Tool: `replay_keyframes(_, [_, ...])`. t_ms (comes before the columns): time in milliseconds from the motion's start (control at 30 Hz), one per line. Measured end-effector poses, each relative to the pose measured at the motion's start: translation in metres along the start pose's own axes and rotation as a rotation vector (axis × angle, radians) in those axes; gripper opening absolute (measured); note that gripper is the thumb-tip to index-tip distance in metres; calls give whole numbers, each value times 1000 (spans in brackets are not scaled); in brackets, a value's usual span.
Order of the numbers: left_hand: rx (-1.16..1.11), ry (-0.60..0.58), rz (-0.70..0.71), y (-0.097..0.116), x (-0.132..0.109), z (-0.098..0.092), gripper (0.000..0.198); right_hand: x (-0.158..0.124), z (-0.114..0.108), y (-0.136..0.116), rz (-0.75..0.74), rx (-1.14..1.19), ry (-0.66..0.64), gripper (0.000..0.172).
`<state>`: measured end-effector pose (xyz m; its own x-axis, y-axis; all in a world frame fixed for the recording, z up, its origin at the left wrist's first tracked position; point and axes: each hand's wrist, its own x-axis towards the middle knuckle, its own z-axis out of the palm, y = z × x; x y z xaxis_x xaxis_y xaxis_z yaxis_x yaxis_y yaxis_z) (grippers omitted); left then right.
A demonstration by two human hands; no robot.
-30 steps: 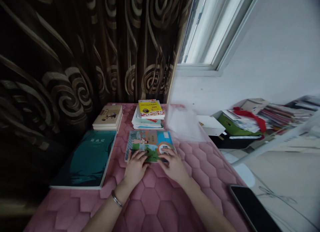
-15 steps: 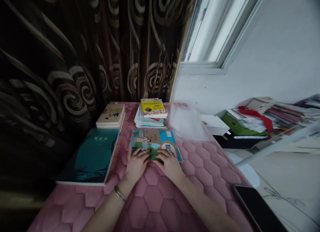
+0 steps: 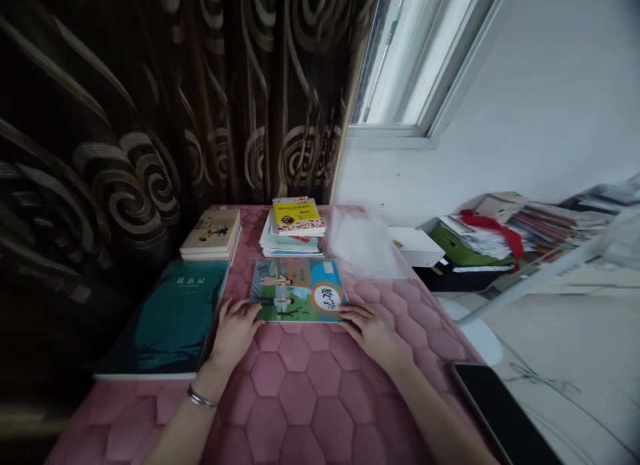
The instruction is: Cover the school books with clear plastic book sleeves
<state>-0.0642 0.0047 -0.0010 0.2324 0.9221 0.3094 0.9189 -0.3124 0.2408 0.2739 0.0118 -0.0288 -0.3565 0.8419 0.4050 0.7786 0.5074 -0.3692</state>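
The open left hand (image 3: pixel 234 331) and right hand (image 3: pixel 373 333) lie apart at the book's (image 3: pixel 299 291) near corners; a careless push could jam it against the stack (image 3: pixel 293 228).

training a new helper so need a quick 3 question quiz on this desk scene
1. True or false: the metal bangle is on the right wrist.
2. Multiple choice: what lies on top of the stack of books? A) a yellow-covered book B) a phone C) a clear plastic sleeve
3. Short answer: which book do the left hand and right hand both touch?

Key: 1. False, it is on the left wrist. 2. A. 3. The green-and-blue maths book.
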Motion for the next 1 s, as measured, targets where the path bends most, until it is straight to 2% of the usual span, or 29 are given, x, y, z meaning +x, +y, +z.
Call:
replay_keyframes(100, [20,-4,13,0,-1,2,27,0,-3,3,2,20,-29,19])
replay_keyframes(400, [-131,-13,-14,-16,-3,15,44,-3,-2,20,-11,96,-49,28])
replay_keyframes(600, [-166,-6,-39,-16,-4,13,59,-6,1,25,-13,141,-84,43])
replay_keyframes(733, [-192,-36,-88,-17,-4,10,59,-6,-1,25,-8,134,-110,47])
replay_keyframes(867, [-152,0,-92,-9,-4,7,50,-3,-9,10,0,39,-98,38])
replay_keyframes(1000, [-117,-48,6,19,3,8,34,9,-6,-28,10,-86,-137,35])
